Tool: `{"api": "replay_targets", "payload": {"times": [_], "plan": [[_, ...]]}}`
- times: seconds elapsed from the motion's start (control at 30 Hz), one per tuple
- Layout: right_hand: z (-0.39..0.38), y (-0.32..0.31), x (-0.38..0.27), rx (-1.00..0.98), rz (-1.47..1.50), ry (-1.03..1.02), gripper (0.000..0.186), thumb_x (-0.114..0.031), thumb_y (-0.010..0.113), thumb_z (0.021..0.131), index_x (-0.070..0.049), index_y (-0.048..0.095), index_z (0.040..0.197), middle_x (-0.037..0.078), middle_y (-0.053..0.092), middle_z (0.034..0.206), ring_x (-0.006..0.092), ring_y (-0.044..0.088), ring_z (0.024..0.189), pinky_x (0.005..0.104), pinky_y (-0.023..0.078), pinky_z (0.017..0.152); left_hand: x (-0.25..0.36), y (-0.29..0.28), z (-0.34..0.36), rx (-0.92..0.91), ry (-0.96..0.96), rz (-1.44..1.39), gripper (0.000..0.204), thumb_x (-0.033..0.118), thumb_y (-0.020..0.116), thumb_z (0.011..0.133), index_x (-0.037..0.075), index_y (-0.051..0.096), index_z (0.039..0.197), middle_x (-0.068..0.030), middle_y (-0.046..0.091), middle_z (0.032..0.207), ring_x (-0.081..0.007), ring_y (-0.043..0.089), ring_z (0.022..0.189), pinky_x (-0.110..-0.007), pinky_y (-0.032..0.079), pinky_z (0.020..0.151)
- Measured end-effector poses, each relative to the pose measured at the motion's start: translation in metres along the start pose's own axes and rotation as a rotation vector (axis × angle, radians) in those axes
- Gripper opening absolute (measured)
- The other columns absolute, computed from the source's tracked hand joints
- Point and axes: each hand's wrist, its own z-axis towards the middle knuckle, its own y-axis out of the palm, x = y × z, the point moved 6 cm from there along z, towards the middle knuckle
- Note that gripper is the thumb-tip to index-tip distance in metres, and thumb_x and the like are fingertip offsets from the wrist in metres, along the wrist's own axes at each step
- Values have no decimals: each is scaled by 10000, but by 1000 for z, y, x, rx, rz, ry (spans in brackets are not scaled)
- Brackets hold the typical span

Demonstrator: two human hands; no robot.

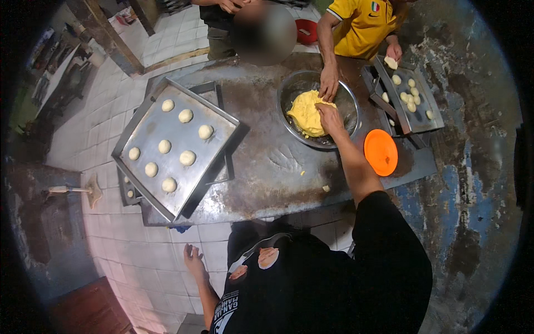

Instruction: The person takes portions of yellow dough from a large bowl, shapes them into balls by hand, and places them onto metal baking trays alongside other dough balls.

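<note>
A soft yellow mass (305,114), like dough or filling, lies in a wide metal bowl (356,119). My right hand (330,117) reaches into the bowl, its fingers closed at the edge of this mass; the fingertips are partly hidden. A co-worker's hand (329,82) touches the mass from the far side. Low beside my body hangs my left hand (193,259), holding nothing, its fingers loosely curled and apart. To the left, a metal tray (153,125) carries several round pale dough balls (188,158), spaced apart.
An orange plate (381,152) sits right of the bowl. Farther right, another tray (431,123) holds several dough balls; the co-worker in yellow (367,28) has a flattened dough piece (391,62) in the other hand. Small scraps dot the metal table (256,189). Another person stands across it.
</note>
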Motion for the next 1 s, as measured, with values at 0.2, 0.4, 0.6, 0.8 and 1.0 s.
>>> {"api": "replay_targets", "payload": {"times": [0.2, 0.4, 0.6, 0.8, 1.0], "plan": [[11, 27, 33, 125, 48, -16, 132, -85, 503, 905, -17, 606, 859, 249, 657, 853, 383, 640, 797, 463, 498, 716, 23, -8, -46, 39, 39, 24, 521, 179, 623, 990, 12, 471, 1459, -182, 531, 1442, -283, 615, 1184, -420, 547, 922], [-49, 19, -5, 55, 751, 608, 220, -247, 635, 919, -40, 619, 846, 76, 608, 777, 179, 545, 692, 359, 452, 657, -8, -49, -73, 212, -1, -24, 570, 267, 640, 993, -24, 478, 1455, -205, 549, 1416, -289, 612, 1195, -420, 550, 910], [-93, 58, -203, -434, 1451, 629, 196, -91, 723, 882, -127, 610, 1039, 1, 660, 909, 111, 618, 809, 261, 449, 643, -112, -76, -40, 228, -134, -48, 548, 252, 647, 983, -8, 492, 1439, -177, 593, 1358, -263, 632, 1107, -416, 560, 852], [-73, 146, -402, -637, 1196, 290, 251, -113, 754, 883, -22, 653, 1093, 52, 713, 885, 126, 654, 761, 273, 526, 667, -192, -123, -7, 175, -504, -149, 526, 252, 649, 970, -17, 522, 1403, -143, 646, 1214, -278, 649, 1039, -410, 569, 780], [-37, 202, -521, -400, 805, -99, 223, -121, 651, 913, -4, 626, 1101, 146, 706, 846, 268, 686, 777, 384, 540, 713, -194, -225, -20, 322, -496, -229, 469, 249, 622, 992, -11, 540, 1374, -146, 657, 1195, -274, 659, 988, -428, 576, 775]]}}
